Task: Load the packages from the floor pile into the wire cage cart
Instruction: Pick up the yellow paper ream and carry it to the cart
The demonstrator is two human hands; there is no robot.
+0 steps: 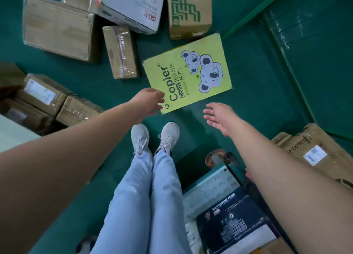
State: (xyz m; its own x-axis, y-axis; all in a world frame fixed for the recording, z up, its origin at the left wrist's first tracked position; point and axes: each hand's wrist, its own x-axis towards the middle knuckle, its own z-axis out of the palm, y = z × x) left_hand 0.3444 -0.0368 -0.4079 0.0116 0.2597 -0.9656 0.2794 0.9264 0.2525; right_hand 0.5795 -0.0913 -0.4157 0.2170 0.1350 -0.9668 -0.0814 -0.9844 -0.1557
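A yellow-green "Copier" paper package (188, 72) with koala drawings lies flat on the green floor just ahead of my feet. My left hand (148, 100) is at its near left corner, fingers loosely curved over the edge and touching it. My right hand (219, 117) hovers open below the package's near right side, fingers spread, holding nothing. The cart (225, 202) at lower right holds a dark "Multi Purpose Paper" package and a pale teal pack.
Brown cardboard boxes (57, 27) lie at upper left, with a taped narrow box (120, 51), a white printed box (131, 5) and a green-patterned box (189, 11) beyond. More boxes (44, 99) sit at left. A labelled box (315, 150) lies at right. My shoes (154, 137) stand mid-frame.
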